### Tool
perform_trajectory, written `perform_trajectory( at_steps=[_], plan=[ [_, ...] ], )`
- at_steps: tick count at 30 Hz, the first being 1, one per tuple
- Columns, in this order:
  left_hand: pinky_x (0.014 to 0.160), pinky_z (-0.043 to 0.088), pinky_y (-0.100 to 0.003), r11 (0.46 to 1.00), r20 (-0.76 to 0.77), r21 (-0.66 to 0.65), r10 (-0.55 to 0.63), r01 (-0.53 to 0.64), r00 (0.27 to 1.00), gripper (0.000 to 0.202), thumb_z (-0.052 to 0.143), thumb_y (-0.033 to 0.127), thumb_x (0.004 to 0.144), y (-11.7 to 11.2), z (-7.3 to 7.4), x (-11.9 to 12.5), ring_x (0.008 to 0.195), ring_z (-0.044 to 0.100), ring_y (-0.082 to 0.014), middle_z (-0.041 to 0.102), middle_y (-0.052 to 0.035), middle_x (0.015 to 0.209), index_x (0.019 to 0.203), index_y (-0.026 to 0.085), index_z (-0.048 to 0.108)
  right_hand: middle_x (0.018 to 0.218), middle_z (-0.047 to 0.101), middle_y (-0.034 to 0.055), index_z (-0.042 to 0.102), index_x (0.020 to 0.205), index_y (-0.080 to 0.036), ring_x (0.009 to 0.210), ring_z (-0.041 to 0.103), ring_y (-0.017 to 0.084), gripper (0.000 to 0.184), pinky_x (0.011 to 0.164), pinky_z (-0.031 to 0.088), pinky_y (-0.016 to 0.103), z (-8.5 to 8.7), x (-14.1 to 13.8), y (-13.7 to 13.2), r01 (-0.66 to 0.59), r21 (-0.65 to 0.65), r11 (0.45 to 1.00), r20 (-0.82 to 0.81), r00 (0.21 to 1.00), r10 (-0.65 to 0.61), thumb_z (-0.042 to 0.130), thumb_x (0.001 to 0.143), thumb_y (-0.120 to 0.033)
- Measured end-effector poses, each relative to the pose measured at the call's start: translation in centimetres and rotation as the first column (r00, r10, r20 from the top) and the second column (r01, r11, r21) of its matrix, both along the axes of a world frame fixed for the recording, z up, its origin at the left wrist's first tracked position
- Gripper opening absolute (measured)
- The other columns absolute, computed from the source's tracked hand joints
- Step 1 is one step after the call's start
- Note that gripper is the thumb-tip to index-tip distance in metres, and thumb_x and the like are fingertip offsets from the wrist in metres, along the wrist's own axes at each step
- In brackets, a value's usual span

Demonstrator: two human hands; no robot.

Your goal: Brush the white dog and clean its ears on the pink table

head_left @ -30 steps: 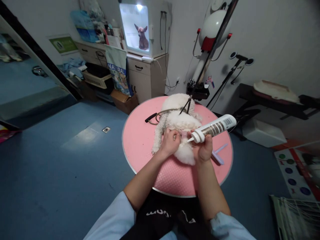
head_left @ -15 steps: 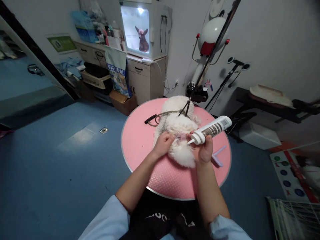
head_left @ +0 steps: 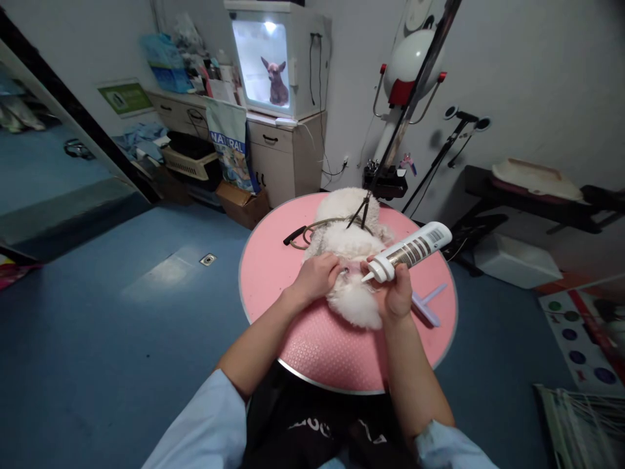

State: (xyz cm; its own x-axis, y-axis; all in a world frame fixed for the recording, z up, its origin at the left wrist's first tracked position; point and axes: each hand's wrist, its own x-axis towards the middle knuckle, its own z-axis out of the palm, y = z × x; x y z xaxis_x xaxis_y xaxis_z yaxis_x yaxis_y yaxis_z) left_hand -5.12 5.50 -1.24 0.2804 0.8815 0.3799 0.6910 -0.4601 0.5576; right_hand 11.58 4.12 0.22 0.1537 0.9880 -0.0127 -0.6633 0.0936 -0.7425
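Note:
A fluffy white dog lies on a round pink grooming table. Part of its fur is spread around a patch of bare pink skin, which looks like the inside of an ear. My left hand is closed, its fingertips pinching fur at the left edge of this patch. In my right hand is a white squeeze bottle, tilted so its narrow nozzle points down and left just above the patch. Fingers of that hand also touch the fur beneath the bottle.
A cord loop with a black handle lies across the dog, below a dark grooming arm. A lilac T-shaped tool rests at the table's right. Behind stand a lit cabinet with a small dog inside and a food bag.
The bottle and its nozzle have shifted slightly left over the pink patch. My left hand stays at the fur with little movement, and the whole view has turned a bit.

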Motion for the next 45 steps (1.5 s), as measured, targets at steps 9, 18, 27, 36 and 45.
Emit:
perform_trajectory(
  at_steps=[9, 18, 27, 36, 45],
  plan=[
    [0.057, 0.034, -0.023, 0.967, 0.496, -0.219, 0.228, -0.133, 0.838, 0.025, 0.038, 0.030, 0.088, 0.5, -2.2, 0.6, 0.060, 0.043, -0.0111, 0.045, 0.0030, 0.062, 0.066, 0.020, 0.044, 0.071, 0.071, 0.0024, 0.063, 0.089, -0.018, 0.068, 0.068, 0.018, 0.044, 0.076, 0.058, 0.039, -0.1, 0.0, 0.1, -0.033, 0.020, 0.999, 0.001, 0.999, 0.033, 0.072, 0.060, -0.051],
    [0.092, 0.039, -0.036, 0.929, 0.295, -0.008, 0.356, -0.370, 0.887, 0.018, 0.060, 0.029, 0.075, -0.1, -0.3, -2.6, 0.108, 0.049, -0.0243, 0.058, -0.0094, 0.105, 0.090, 0.019, 0.062, 0.075, 0.071, 0.0012, 0.060, 0.097, -0.019, 0.066, 0.067, 0.016, 0.049, 0.076, 0.057, 0.037, -0.2, 0.2, 0.1, -0.011, -0.004, 1.000, -0.016, 1.000, 0.011, 0.071, 0.060, -0.050],
    [0.078, 0.045, -0.029, 0.987, 0.223, -0.079, 0.153, -0.138, 0.963, 0.022, 0.050, 0.027, 0.085, -1.4, 0.8, 2.3, 0.083, 0.056, -0.0165, 0.061, -0.0052, 0.085, 0.076, 0.019, 0.069, 0.071, 0.071, 0.0018, 0.063, 0.088, -0.017, 0.065, 0.068, 0.018, 0.050, 0.065, 0.058, 0.033, -0.3, 0.0, 0.0, -0.011, -0.036, 0.999, -0.003, 1.000, 0.011, 0.075, 0.055, -0.052],
    [0.067, 0.041, -0.028, 0.971, 0.012, -0.236, 0.035, -0.032, 0.999, 0.021, 0.049, 0.024, 0.082, 0.5, 0.4, 1.5, 0.073, 0.053, -0.0154, 0.058, -0.0036, 0.079, 0.069, 0.018, 0.064, 0.074, 0.071, 0.0001, 0.063, 0.088, -0.020, 0.068, 0.068, 0.017, 0.045, 0.069, 0.058, 0.031, -0.3, 0.1, -0.3, -0.098, -0.040, 0.994, 0.009, 0.995, 0.099, 0.077, 0.057, -0.050],
    [0.073, 0.040, -0.029, 0.991, 0.275, -0.124, -0.003, 0.039, 0.961, 0.019, 0.036, 0.020, 0.089, -1.6, -2.3, 1.2, 0.077, 0.047, -0.0146, 0.050, -0.0027, 0.080, 0.074, 0.019, 0.047, 0.075, 0.070, 0.0008, 0.064, 0.086, -0.021, 0.067, 0.067, 0.019, 0.042, 0.080, 0.056, 0.043, 0.0, 1.3, -0.3, -0.137, -0.046, 0.990, 0.000, 0.991, 0.137, 0.069, 0.063, -0.056]
  ],
)
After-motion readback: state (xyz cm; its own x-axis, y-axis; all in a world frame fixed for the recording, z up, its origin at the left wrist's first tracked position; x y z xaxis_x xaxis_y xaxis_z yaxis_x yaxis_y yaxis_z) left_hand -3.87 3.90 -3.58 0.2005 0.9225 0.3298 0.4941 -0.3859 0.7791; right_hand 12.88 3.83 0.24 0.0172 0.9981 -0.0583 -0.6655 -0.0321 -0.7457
